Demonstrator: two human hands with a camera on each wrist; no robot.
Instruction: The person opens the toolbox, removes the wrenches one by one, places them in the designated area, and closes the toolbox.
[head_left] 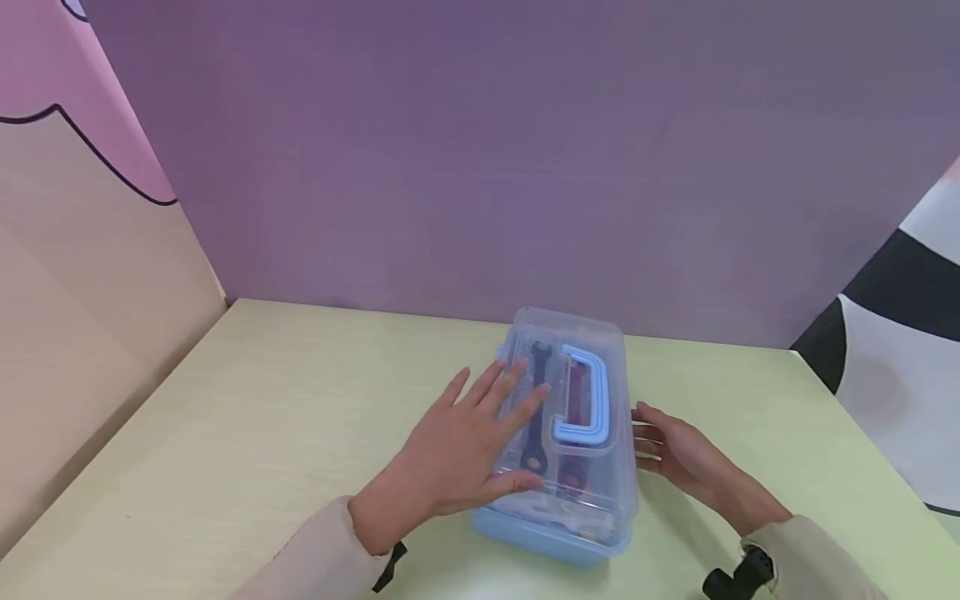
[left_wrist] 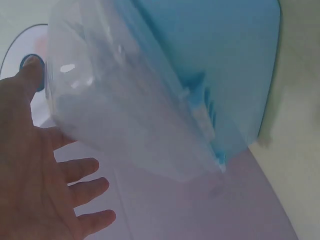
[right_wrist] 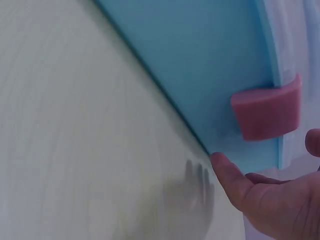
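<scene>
At the near edge of the pale green table (head_left: 247,433), two beige sleeves come in from below, and a small black strap fitting sits at each wrist. Just beyond them stands a clear plastic toolbox (head_left: 581,475) with a light blue base, a little right of the table's middle and turned slightly askew. The left hand (head_left: 465,450) lies flat on the clear lid, fingers straight and spread, the thumb along the lid's near left edge; it presses rather than grips. The right hand (head_left: 675,454) stands at the box's right side, fingers relaxed and apart, the fingertips right against the wall; whether they truly touch it I cannot tell. In the right wrist view a pink latch (right_wrist: 267,112) sticks out from the blue base just above that hand's thumb. A light blue handle (head_left: 581,404) lies folded flat on the lid, just right of the left fingertips. Through the lid dark wrenches (head_left: 536,400) and something red show dimly.

To the left the table runs broad and bare to a beige panel. To the right there is less room before the table edge. Behind the box only a narrow strip of table is left before the purple wall (head_left: 487,167).
</scene>
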